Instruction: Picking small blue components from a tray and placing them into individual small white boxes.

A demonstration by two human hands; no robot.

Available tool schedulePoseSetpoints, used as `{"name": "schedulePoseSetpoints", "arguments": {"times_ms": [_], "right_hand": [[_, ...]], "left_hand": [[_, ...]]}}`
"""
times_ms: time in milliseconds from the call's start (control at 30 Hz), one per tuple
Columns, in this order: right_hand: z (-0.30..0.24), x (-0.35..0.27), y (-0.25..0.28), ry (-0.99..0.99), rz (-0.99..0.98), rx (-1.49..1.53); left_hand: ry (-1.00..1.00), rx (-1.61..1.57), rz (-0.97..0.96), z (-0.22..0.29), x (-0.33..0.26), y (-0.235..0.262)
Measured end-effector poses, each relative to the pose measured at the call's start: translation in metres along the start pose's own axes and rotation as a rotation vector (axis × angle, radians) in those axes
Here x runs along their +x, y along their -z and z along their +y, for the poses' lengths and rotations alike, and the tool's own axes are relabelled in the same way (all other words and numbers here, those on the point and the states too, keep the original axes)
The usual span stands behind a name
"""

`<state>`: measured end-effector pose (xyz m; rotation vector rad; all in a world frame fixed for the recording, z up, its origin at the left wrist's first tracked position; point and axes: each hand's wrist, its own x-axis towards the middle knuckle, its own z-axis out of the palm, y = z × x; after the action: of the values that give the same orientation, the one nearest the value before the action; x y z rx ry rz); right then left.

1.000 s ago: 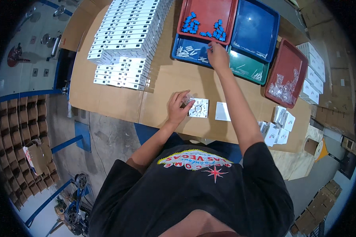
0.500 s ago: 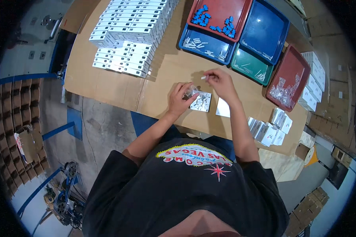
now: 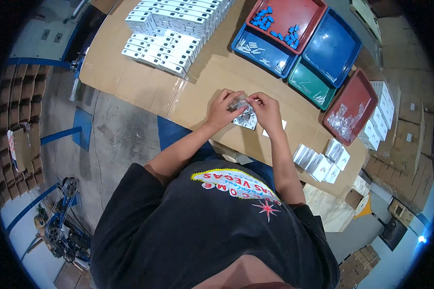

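Note:
Over the cardboard-covered table (image 3: 144, 94), my left hand (image 3: 221, 111) is closed on a small clear plastic bag (image 3: 238, 101). My right hand (image 3: 266, 110) meets it from the other side, thumb and fingertips pinched together at the bag's edge. Whether a small white piece is still between those fingertips is hidden. Directly below both hands lies a square printed leaflet (image 3: 246, 121), partly covered by them. A plain white card or flat box (image 3: 278, 128) sits beside it, under my right wrist.
Stacked white boxes (image 3: 171, 24) stand at the far left. At the far right are a red tray (image 3: 301, 9) with blue parts, blue trays (image 3: 332, 43), a green tray (image 3: 306, 86) and a red tray (image 3: 360, 89) of clear bags. Small white boxes (image 3: 319, 169) line the near right edge.
My right hand, carrying a small white piece, has moved left and nearer to my left hand at the bag's edge. The whole view has shifted slightly.

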<state>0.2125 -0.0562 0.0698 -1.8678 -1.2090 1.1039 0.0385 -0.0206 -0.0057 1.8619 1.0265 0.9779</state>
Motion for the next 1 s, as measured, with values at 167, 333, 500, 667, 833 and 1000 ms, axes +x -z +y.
{"name": "schedulePoseSetpoints", "arguments": {"times_ms": [167, 333, 500, 667, 833, 1000], "right_hand": [[-0.001, -0.001, 0.0, 0.226, 0.151, -0.047], [0.015, -0.007, 0.024, 0.16, 0.183, -0.097], [0.044, -0.019, 0.067, 0.019, 0.167, -0.152], [0.062, -0.029, 0.098, -0.047, 0.205, -0.13], [0.06, -0.029, 0.116, -0.197, 0.17, -0.074], [0.086, -0.011, 0.134, -0.025, 0.398, -0.088]], "left_hand": [[-0.069, -0.005, 0.019, -0.002, 0.003, -0.005], [0.101, -0.123, -0.027, -0.001, -0.001, -0.004], [0.097, -0.163, -0.024, -0.007, -0.001, -0.007], [0.039, -0.117, -0.014, -0.005, 0.001, -0.009], [0.023, -0.095, -0.014, -0.004, 0.004, -0.01], [0.013, -0.068, -0.011, -0.005, 0.004, -0.012]]}}
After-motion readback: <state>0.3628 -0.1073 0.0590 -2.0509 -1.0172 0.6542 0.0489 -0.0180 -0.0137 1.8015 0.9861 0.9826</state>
